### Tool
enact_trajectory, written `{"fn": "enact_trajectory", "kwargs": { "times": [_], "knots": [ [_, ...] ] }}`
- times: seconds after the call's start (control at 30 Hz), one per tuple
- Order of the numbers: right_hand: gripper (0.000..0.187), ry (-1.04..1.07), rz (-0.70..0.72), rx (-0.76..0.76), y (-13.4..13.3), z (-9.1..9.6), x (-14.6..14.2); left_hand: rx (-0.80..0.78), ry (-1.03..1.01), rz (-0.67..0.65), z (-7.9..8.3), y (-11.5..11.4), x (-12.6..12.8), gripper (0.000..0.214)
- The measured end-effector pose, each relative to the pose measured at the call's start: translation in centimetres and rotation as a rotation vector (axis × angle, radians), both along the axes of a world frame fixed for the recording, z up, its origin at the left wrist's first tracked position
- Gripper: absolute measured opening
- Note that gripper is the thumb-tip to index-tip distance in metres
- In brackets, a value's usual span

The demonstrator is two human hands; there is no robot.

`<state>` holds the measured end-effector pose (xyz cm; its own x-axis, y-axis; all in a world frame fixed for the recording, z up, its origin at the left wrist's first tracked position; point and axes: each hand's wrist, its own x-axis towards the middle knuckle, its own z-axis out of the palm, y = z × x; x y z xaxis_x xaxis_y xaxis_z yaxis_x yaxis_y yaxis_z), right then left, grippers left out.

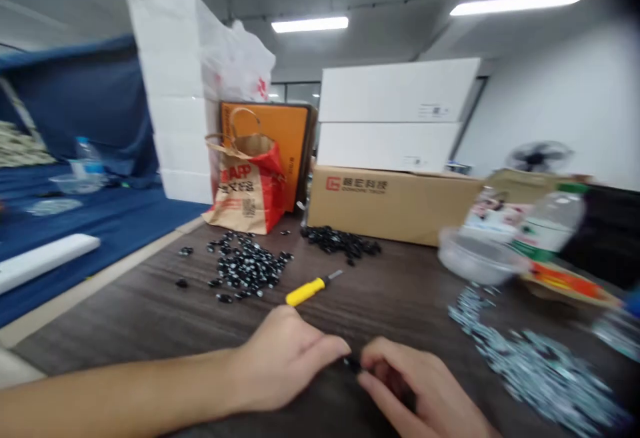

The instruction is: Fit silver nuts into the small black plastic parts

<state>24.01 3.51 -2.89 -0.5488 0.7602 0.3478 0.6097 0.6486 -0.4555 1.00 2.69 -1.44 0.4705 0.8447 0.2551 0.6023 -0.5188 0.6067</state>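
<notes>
My left hand (287,361) and my right hand (415,391) meet low on the dark wooden table (150,318), fingertips pinched together on a small black part (353,363). Both hands are closed around it. A yellow-handled screwdriver (310,289) lies just beyond my left hand. Further back lie two heaps of small black parts: one with shiny tops (247,266) and one plain black (343,241). A spread of silver screws (540,365) lies to the right of my right hand.
A clear plastic bowl (477,258) and a plastic bottle (547,225) stand at the right. Behind are a cardboard box (395,201), white boxes (395,115), a red-and-brown paper bag (247,188) and white foam blocks (170,91). A blue-covered table (75,225) is at the left.
</notes>
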Motion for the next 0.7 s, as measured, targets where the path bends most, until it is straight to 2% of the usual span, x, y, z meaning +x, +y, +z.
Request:
{"fn": "enact_trajectory", "kwargs": {
  "times": [0.1, 0.17, 0.27, 0.37, 0.5, 0.7],
  "knots": [
    [0.008, 0.000, -0.016, -0.131, -1.2, 1.7, -0.4, -0.039, -0.042, -0.050, -0.4, 0.0, -0.5, 0.062],
    [0.002, 0.037, 0.001, -0.158, -1.4, 1.9, -0.3, -0.030, -0.058, -0.029, -0.6, 0.0, -0.6, 0.054],
    [0.005, 0.085, 0.052, -0.132, -1.4, 1.6, 0.0, -0.011, -0.055, 0.019, -0.8, -0.1, -0.3, 0.026],
    [0.005, 0.107, 0.102, -0.113, -1.2, 1.5, 0.0, 0.025, -0.029, -0.006, -1.0, -0.4, 0.0, 0.031],
    [0.008, 0.104, 0.136, -0.095, -1.1, 1.8, -0.3, 0.101, 0.004, -0.083, -1.1, -0.6, 0.0, 0.007],
    [0.010, 0.115, 0.143, -0.088, -1.6, 2.0, -0.4, 0.168, -0.001, -0.103, -1.1, -0.9, 0.0, 0.006]
  ]
}}
